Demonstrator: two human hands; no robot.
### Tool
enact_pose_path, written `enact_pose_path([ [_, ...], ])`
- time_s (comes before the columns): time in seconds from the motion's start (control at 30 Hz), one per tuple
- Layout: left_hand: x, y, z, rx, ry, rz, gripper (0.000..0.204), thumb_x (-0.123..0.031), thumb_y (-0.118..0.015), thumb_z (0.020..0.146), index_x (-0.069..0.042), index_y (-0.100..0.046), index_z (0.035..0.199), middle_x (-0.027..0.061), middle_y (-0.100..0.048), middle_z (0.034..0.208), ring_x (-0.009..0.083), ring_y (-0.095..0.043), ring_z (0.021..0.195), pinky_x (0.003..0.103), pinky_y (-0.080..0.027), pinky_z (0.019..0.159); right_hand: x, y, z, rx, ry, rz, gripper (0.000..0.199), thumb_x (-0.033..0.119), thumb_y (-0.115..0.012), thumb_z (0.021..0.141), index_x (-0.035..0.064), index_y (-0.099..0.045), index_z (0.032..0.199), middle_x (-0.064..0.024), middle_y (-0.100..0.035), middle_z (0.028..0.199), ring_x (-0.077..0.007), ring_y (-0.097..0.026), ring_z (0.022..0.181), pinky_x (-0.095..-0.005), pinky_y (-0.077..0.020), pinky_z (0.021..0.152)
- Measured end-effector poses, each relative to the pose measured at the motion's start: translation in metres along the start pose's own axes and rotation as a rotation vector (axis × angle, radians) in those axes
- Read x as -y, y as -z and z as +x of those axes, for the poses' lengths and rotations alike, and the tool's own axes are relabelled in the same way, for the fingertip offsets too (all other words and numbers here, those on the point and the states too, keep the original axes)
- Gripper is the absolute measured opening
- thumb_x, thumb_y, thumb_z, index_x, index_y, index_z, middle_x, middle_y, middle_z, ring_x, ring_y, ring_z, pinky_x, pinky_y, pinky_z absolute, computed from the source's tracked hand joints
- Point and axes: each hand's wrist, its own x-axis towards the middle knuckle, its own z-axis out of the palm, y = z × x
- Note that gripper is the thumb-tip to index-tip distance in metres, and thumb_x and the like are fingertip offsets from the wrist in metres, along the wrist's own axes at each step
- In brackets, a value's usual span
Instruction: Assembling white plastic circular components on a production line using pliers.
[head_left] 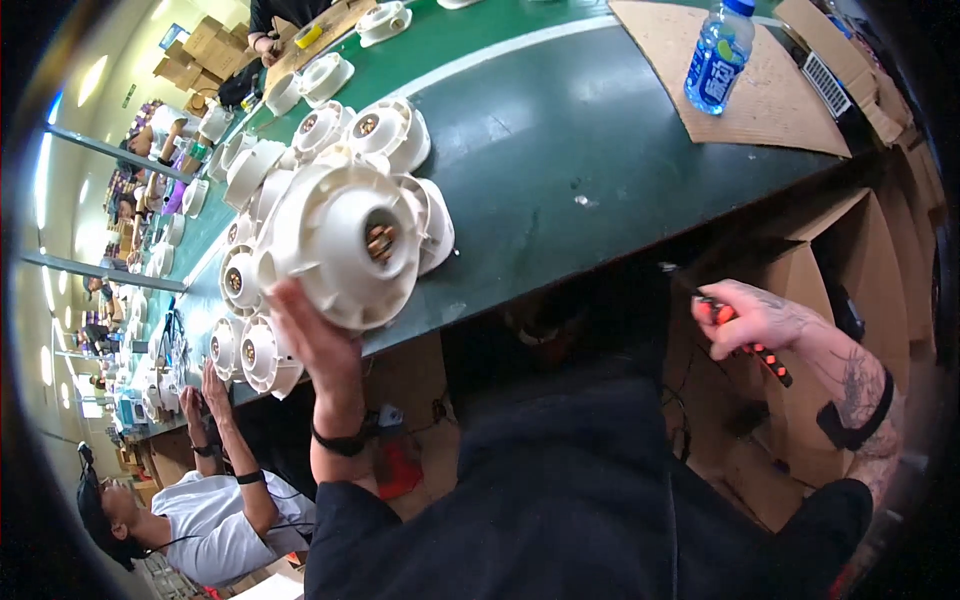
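My left hand [318, 335] grips a large white round plastic housing [342, 240] at its lower left rim, tilted up above the bench's near edge. Copper-coloured pieces sit in the hole at the housing's centre. Out to the right, past the bench edge, my right hand [745, 318] is closed around a hand tool [770, 363] with a black-and-red handle. The tool's tip points left and is blurred, so its exact kind does not show. Behind the held housing, more white housings [388, 133] stand crowded together, several with copper-coloured pieces in their centres.
The green bench [530, 200] runs from left to right ahead. A blue-capped bottle [718, 58] stands on a cardboard sheet [790, 110] at the far right. Open cardboard boxes [800, 290] lie right of my arm. At left, a co-worker [215, 520] sits along the bench.
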Motion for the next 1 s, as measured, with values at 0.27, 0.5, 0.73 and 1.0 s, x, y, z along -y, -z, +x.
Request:
enact_pose_path([
  [0.27, 0.005, -0.007, -0.034, 0.339, 0.587, -0.342, 0.075, -0.060, -0.042, 0.102, -0.001, -0.041, 0.147, 0.0196, -0.055, 0.139, 0.0328, -0.059, 0.123, 0.048, -0.051, 0.103, -0.055, -0.045, 0.018, -0.148, 0.293, 0.327, 0.044, 0.009, -0.080, 0.063, 0.0129, -0.049, 0.094, 0.0041, -0.049, 0.083, -0.0071, -0.046, 0.076, -0.0249, -0.0402, 0.069],
  [0.5, -0.047, 0.030, -0.038, 0.317, 0.512, -0.576, 0.080, -0.064, -0.039, 0.101, -0.001, -0.038, 0.149, 0.0189, -0.052, 0.144, 0.0307, -0.055, 0.130, 0.046, -0.045, 0.111, -0.052, -0.087, 0.033, -0.068, 0.290, 0.116, 0.047, 0.010, -0.082, 0.061, 0.0105, -0.050, 0.095, 0.0021, -0.051, 0.083, -0.0081, -0.047, 0.076, -0.0253, -0.0409, 0.069],
  [0.73, -0.083, 0.153, 0.041, -0.097, 0.139, -0.411, 0.068, -0.061, -0.039, 0.103, -0.004, -0.049, 0.139, 0.0174, -0.064, 0.127, 0.0277, -0.069, 0.108, 0.043, -0.059, 0.094, -0.025, -0.079, 0.036, -0.076, 0.325, -0.112, 0.047, 0.018, -0.085, 0.063, 0.0106, -0.048, 0.092, 0.0028, -0.047, 0.078, -0.0081, -0.043, 0.069, -0.0263, -0.0386, 0.064],
  [1.0, -0.010, 0.300, 0.186, -0.696, 0.350, -0.311, 0.056, -0.060, -0.044, 0.102, -0.013, -0.057, 0.129, 0.0092, -0.067, 0.118, 0.0262, -0.068, 0.104, 0.044, -0.059, 0.087, 0.028, -0.055, 0.036, -0.106, 0.426, -0.266, 0.051, 0.027, -0.085, 0.063, 0.0100, -0.047, 0.092, 0.0025, -0.045, 0.079, -0.0086, -0.042, 0.069, -0.0267, -0.0387, 0.064],
])
